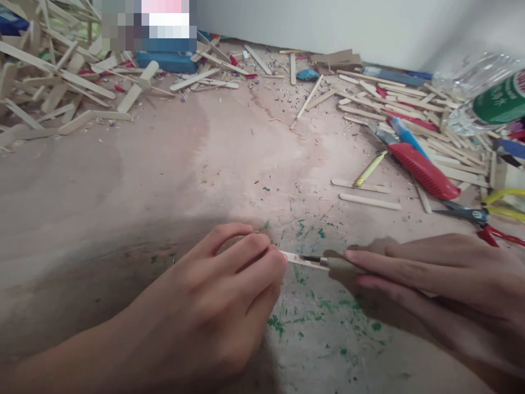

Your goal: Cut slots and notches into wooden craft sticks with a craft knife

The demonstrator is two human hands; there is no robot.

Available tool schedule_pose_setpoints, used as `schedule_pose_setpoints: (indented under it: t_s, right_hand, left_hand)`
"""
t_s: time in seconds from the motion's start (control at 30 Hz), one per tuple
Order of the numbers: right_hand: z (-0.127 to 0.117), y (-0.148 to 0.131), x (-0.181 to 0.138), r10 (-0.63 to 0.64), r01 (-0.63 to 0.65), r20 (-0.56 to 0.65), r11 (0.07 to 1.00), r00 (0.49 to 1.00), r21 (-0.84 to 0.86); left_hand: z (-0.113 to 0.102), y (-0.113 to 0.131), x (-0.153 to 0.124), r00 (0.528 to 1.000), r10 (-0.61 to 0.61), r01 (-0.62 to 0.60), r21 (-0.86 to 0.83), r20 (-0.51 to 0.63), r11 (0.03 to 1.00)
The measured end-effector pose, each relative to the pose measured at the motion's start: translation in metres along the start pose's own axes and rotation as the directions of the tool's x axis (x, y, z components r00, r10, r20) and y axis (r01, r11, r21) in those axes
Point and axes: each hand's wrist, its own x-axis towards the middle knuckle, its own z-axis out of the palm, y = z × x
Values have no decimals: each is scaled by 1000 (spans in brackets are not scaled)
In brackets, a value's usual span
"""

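Fingertips of my left hand (233, 284) press together on the end of a pale craft stick (292, 257), holding it down on the wooden table. My right hand (447, 279) grips a small carving knife (344, 265) by its light wooden handle. Its narrow dark blade lies along the craft stick, pointing toward my left fingers. The blade appears to touch the stick. My left hand hides the stick's left end. Green flecks and marks surround the stick on the table (172, 158).
Two craft sticks (369, 202) lie beyond my right hand, near a yellow pen-like piece (370, 169). A red utility knife (424, 171), scissors (476, 214) and a plastic bottle (498, 104) are at right. Stick piles (61, 76) and a blue box (166, 61) line the back.
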Motion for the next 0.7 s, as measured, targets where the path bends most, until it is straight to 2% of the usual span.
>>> schedule_pose_setpoints:
  t_s: [0.2, 0.4, 0.47, 0.53, 0.7]
  right_hand:
    - [-7, 1, 12, 55, -55, 29, 998, 998, 17]
    - [-18, 2, 16, -38, 47, 73, 991, 997, -128]
    - [-20, 1, 16, -74, 83, 69, 987, 995, -140]
    - [-19, -2, 16, -106, 115, 69, 984, 992, -138]
    - [-11, -7, 17, -52, 56, 50, 995, 997, -85]
  left_hand:
    - [2, 1, -3, 1000, 1, -1, -24, -4, 1000]
    - [4, -2, -3, 999, -13, 12, -32, -32, 999]
    - [4, -1, -3, 1000, -3, 2, -30, -8, 1000]
    - [5, 0, -4, 999, -1, 0, -33, -46, 999]
    - [10, 2, -10, 1000, -18, 18, -17, -12, 1000]
